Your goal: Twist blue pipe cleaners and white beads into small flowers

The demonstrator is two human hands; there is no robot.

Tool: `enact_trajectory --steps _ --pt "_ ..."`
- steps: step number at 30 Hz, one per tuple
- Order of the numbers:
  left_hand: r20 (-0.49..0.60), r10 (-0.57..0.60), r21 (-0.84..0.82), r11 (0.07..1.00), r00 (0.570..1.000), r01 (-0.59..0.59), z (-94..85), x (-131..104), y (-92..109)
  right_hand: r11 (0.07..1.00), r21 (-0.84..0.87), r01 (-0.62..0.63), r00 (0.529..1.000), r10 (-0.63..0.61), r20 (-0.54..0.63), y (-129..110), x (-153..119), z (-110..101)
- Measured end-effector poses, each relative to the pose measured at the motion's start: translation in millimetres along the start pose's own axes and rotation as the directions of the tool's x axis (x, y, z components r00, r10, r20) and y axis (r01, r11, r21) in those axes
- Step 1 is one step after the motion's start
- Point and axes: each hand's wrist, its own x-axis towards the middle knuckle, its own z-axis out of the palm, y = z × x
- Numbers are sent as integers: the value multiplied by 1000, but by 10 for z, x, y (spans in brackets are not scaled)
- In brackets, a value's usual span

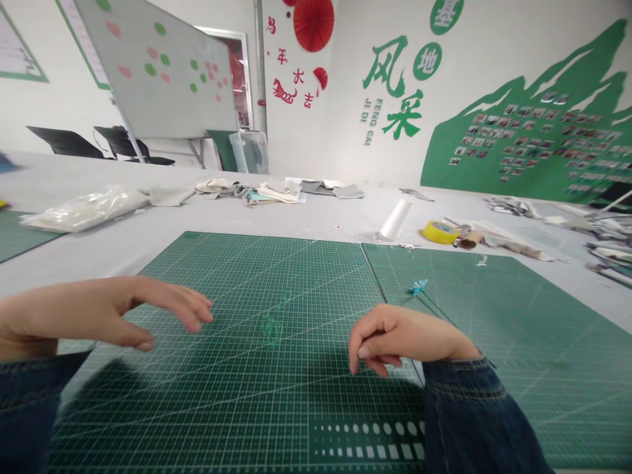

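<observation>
My left hand (pixel 133 309) hovers above the left part of a green gridded cutting mat (pixel 237 276), its thumb and fingers apart and nothing between them. Above the mat's right part is my right hand (pixel 395 336), fingers curled down and loosely bent, with no object visible in it. Between the hands, a small tangle of thin green thread (pixel 271 327) lies on the mat. A blue flower-like piece (pixel 418 287) on a thin green stem rests on the second mat (pixel 518 309), just beyond my right hand.
Farther back on the grey table (pixel 316 220) are a plastic-wrapped bundle (pixel 89 209), folded fabric pieces (pixel 276 191), a white cone (pixel 396 219), yellow tape (pixel 440 232) and a brown roll (pixel 471 239). Fabric scraps (pixel 513 207) lie at the right.
</observation>
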Motion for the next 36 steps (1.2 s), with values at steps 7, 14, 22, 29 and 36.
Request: enact_trajectory --steps 7,14,22,29,36 --pt "-345 -347 591 641 872 489 70 641 2 993 -94 -66 994 74 82 2 95 31" --pt "-29 13 405 914 999 0 700 1165 300 993 -78 -93 992 99 78 8 87 21" --pt "141 140 191 968 980 -165 1113 1457 107 996 -60 -68 993 73 90 39 97 18" --pt "-232 -181 -19 983 956 181 427 1514 -455 998 -45 -39 999 39 -15 44 79 7" --pt "-460 -472 -345 876 752 338 277 1233 -882 1000 6 12 997 -12 -78 64 -13 -45"
